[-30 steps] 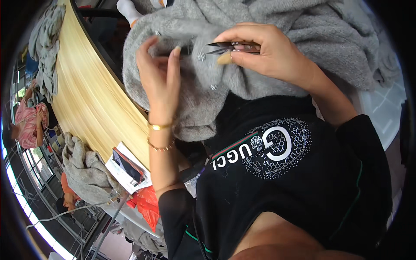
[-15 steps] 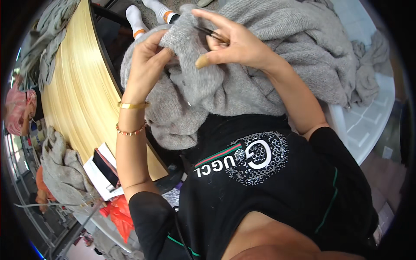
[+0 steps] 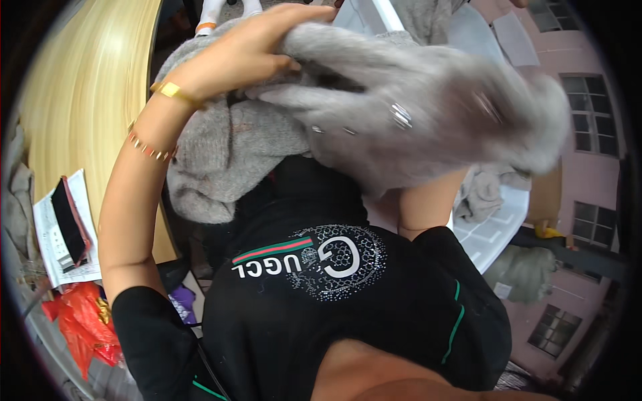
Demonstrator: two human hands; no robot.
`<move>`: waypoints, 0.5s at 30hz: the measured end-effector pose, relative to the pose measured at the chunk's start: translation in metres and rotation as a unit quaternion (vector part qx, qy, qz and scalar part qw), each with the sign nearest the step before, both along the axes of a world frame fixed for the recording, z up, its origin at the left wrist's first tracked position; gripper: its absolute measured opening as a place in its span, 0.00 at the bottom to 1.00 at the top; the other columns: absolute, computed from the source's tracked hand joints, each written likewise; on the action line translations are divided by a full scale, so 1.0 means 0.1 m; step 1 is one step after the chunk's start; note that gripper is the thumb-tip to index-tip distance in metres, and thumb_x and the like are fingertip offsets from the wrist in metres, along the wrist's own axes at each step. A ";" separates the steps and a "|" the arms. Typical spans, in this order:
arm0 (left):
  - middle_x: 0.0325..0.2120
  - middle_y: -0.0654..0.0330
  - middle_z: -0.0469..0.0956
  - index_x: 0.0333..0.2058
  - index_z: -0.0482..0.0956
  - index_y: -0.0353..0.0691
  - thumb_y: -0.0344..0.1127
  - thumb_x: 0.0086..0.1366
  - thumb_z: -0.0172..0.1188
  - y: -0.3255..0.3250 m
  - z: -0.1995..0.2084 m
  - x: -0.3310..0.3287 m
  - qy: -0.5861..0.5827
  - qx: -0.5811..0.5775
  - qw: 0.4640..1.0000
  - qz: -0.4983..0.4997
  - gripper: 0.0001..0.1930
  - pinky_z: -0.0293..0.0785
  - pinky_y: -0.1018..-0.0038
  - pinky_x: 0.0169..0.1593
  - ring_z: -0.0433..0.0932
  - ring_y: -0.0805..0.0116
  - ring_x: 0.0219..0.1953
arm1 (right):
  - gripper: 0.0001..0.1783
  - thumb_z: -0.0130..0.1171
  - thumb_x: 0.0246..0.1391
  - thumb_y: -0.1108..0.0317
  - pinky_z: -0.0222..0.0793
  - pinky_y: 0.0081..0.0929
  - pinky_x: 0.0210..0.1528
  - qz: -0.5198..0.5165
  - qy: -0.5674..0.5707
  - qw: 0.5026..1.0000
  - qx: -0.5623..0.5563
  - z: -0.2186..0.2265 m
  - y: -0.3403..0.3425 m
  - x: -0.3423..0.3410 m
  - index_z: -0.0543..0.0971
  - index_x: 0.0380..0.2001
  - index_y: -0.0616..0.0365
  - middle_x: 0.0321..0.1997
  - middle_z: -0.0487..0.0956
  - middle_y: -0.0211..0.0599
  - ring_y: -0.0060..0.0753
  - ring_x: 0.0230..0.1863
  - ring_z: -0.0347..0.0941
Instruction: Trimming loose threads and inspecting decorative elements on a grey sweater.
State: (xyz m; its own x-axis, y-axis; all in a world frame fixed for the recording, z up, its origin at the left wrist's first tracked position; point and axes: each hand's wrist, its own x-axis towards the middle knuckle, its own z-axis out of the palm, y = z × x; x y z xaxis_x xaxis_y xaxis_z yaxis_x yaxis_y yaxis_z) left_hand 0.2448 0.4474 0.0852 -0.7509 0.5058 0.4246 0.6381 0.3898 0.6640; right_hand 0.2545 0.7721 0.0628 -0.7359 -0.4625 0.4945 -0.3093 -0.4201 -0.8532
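A light grey knitted garment (image 3: 401,144) is stretched across in front of me, its right part smeared by motion. Small shiny spots lie along it. My left hand (image 3: 257,50) is at its upper left, with cloth between the thumb and the outstretched fingers. My right forearm (image 3: 436,197) goes up behind the garment, so the right hand's fingers are hidden or blurred; a brownish smear shows in the cloth on that side. More grey knit (image 3: 207,154) hangs in folds below my left hand, over my lap.
A pale wooden table (image 3: 93,93) stands on the left, with papers, a dark flat case (image 3: 70,220) and a red plastic bag (image 3: 83,321) near it. White plastic bins (image 3: 491,227) with grey knits are at right. White-socked legs (image 3: 212,12) show at the top.
The garment has swung out to the right, and my right hand has gone behind it. The dark slim tool seen in that hand is out of sight. The view has turned to the right.
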 end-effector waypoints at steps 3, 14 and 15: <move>0.59 0.51 0.76 0.64 0.73 0.43 0.28 0.60 0.63 0.19 -0.20 -0.21 0.108 -0.065 0.992 -0.005 0.31 0.68 0.62 0.67 0.74 0.58 0.62 | 0.37 0.56 0.63 0.52 0.71 0.38 0.67 -0.144 0.030 0.988 0.039 0.42 0.54 0.03 0.63 0.68 0.64 0.68 0.69 0.52 0.42 0.66 0.71; 0.47 0.55 0.84 0.48 0.83 0.29 0.28 0.71 0.50 0.07 0.85 -0.04 -0.147 0.326 0.934 0.016 0.15 0.73 0.74 0.54 0.77 0.69 0.46 | 0.23 0.56 0.56 0.62 0.76 0.46 0.60 -0.136 0.001 0.988 -0.072 0.76 0.25 -0.26 0.78 0.51 0.65 0.58 0.78 0.48 0.43 0.54 0.79; 0.44 0.54 0.83 0.44 0.82 0.26 0.25 0.69 0.50 0.19 0.96 0.05 -0.087 0.352 0.932 -0.011 0.13 0.73 0.75 0.50 0.76 0.70 0.42 | 0.16 0.58 0.50 0.73 0.77 0.42 0.55 -0.276 0.096 0.954 -0.065 0.62 -0.11 -0.32 0.81 0.43 0.66 0.48 0.81 0.45 0.39 0.49 0.79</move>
State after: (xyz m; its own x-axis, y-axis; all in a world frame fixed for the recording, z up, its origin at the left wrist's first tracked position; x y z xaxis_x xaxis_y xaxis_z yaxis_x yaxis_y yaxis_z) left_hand 0.2497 0.4660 0.1814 -0.8321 0.1643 0.5298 0.4995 -0.1932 0.8445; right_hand 0.2224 0.7608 0.1245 -0.7402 0.0440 0.6709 -0.6590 -0.2453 -0.7110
